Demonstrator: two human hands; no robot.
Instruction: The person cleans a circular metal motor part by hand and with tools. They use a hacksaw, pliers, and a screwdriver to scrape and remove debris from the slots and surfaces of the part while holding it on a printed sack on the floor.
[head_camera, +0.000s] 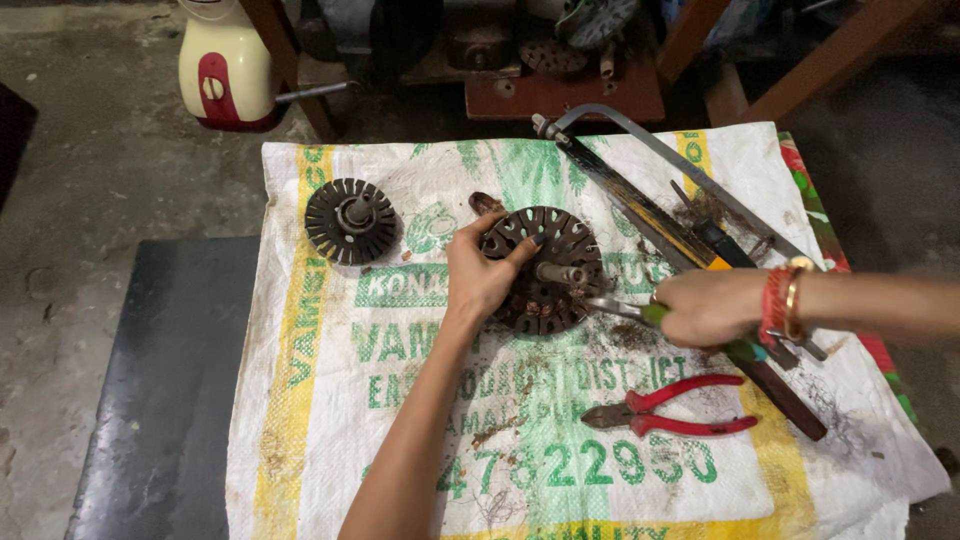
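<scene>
My left hand (480, 275) grips the left rim of a dark round slotted motor part (548, 268) with a metal shaft, lying on a white woven sack (330, 420). My right hand (705, 308) holds green-handled pliers (618, 309) whose metal jaws touch the part's right side near the shaft. Bangles circle my right wrist.
A second slotted disc (351, 220) lies at the sack's upper left. Red-handled pliers (670, 412) rest below my right hand. A hacksaw (660, 190) lies across the upper right. A cream and red appliance (225, 65) stands on the floor behind. A dark slab (165, 390) is at left.
</scene>
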